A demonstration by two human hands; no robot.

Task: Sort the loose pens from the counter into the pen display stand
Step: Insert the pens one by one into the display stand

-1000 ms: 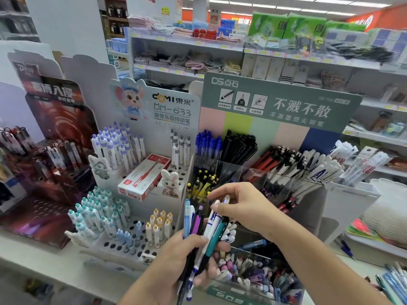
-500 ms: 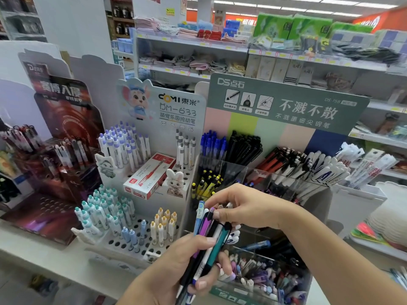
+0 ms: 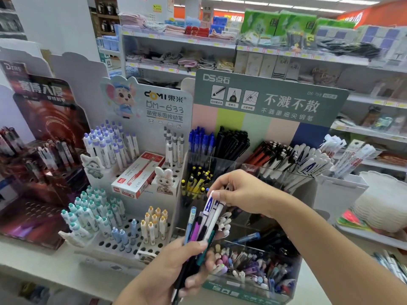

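I'm facing the green pen display stand (image 3: 271,100), its clear bins already crowded. My left hand (image 3: 176,267) grips a mixed bunch of pens (image 3: 199,232) low in front of it. My right hand (image 3: 240,194) pinches a white pen (image 3: 214,208), now drawn higher out of the bunch than half a second ago. Next it probably belongs among the matching white pens (image 3: 308,159) upper right, though blur hides the lettering.

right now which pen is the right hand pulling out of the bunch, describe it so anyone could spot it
Below the green display stand, the left hand grips a bunch of pens. The right hand pinches the white pen, the only one with big blue letters.
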